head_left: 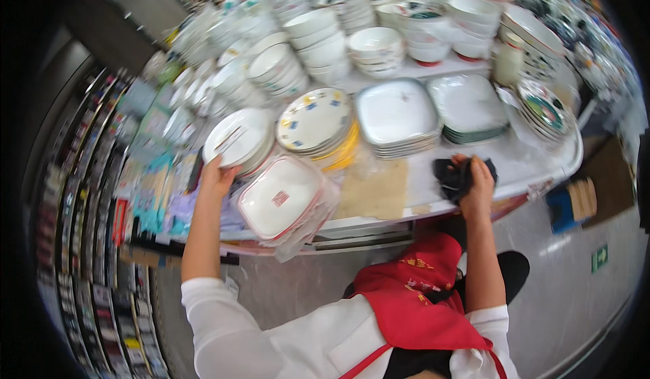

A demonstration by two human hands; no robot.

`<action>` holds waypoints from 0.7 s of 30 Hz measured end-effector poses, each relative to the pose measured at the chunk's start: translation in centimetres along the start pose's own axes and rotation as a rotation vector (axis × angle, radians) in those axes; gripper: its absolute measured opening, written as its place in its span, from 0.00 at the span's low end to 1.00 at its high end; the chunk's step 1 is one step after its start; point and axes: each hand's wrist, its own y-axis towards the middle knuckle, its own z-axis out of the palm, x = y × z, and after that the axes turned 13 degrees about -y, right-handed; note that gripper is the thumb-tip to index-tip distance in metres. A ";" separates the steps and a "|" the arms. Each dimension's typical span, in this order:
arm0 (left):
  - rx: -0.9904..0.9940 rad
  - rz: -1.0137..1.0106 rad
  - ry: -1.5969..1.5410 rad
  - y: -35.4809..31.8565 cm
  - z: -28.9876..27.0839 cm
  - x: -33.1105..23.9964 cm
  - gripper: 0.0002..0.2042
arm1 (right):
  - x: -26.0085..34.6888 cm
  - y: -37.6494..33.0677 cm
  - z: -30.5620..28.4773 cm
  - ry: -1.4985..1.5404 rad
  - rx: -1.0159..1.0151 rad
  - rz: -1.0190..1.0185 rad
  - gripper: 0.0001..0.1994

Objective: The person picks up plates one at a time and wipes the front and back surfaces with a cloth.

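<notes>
My right hand [478, 181] is closed around a bunched black cloth [452, 180] at the table's front edge, below a stack of square dark-rimmed plates [468, 104]. At the left, my left hand [219, 177] grips the near rim of the stacked white round plates [238, 137]; the top one bears a label strip. Its fingertips are partly hidden by the rim. Close by, rectangular pink-rimmed plates [281, 197] in clear plastic jut over the table edge. Round patterned plates [315, 120] and square blue-rimmed plates [398, 113] stand between my hands.
Stacks of bowls [318, 44] fill the back of the white table [542, 165]. A brown paper sheet [372, 189] lies at the front edge. Shelves [81, 223] line the left side. On the floor at right sits a cardboard box [609, 176].
</notes>
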 end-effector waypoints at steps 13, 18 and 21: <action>-0.065 0.007 0.132 1.1 -1.1 0.7 0.18 | 0.4 -0.6 0.7 0.090 0.052 0.004 0.13; -0.125 0.023 0.243 1.4 -1.1 0.4 0.16 | 0.3 -0.7 0.7 0.109 0.057 0.014 0.14; -0.154 -0.022 0.409 1.8 -1.7 -0.1 0.15 | 0.3 -0.7 0.6 0.103 0.066 0.018 0.14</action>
